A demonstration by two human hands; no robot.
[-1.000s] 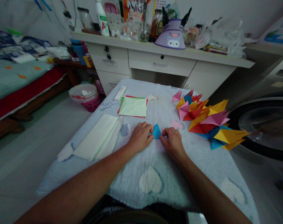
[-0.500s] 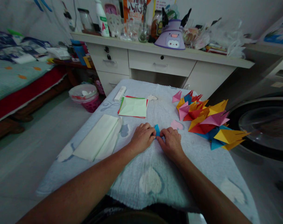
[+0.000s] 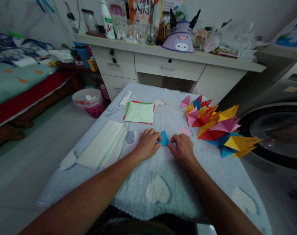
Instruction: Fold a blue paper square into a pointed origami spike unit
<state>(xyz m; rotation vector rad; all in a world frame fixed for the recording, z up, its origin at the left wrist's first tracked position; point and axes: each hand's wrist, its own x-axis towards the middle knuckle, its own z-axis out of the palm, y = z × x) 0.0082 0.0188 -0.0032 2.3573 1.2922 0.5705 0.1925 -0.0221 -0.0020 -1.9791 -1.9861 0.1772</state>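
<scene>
A small folded piece of blue paper (image 3: 164, 139) lies on the cloth-covered table between my hands, its pointed tip away from me. My left hand (image 3: 148, 142) pinches its left edge between thumb and fingers. Just off the right edge is my right hand (image 3: 182, 147), fingers curled and thumb apart from them, with nothing visibly held. A stack of square paper (image 3: 139, 112), pale green on top with red and green edges below, rests beyond my left hand. Several folded paper pieces (image 3: 215, 125) in yellow, red, pink and blue are grouped at the right.
Folded pale cloth or paper (image 3: 101, 143) lies at the table's left, and a small white box (image 3: 126, 98) near its far left edge. Behind stands a white desk (image 3: 168, 65) crowded with jars and a purple hat (image 3: 179, 37). A bin (image 3: 89, 101) is on the floor at left.
My hands have moved slightly apart, my right hand coming away from the blue paper. More of the blue paper shows between them.
</scene>
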